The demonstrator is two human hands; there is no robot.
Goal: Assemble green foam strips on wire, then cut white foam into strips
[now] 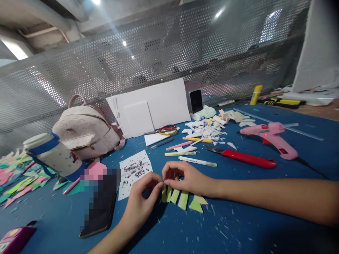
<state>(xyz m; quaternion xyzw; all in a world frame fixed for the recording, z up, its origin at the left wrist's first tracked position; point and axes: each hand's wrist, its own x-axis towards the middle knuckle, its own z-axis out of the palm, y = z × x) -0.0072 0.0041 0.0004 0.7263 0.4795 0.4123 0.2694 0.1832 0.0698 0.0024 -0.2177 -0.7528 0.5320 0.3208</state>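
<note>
Both my hands meet over the blue table near its front. My left hand pinches thumb and forefinger together at the top of a fan of light green foam strips. My right hand is curled, its fingertips pinching the same green piece from the other side. The strips hang down and spread onto the table below my right palm. A small green triangle lies beside them.
A black phone lies left of my hands, with a sheet of tiny stickers behind it. Further back lie pens, a red utility knife, a pink glue gun, white foam scraps, scissors, white boards, a backpack and a bottle.
</note>
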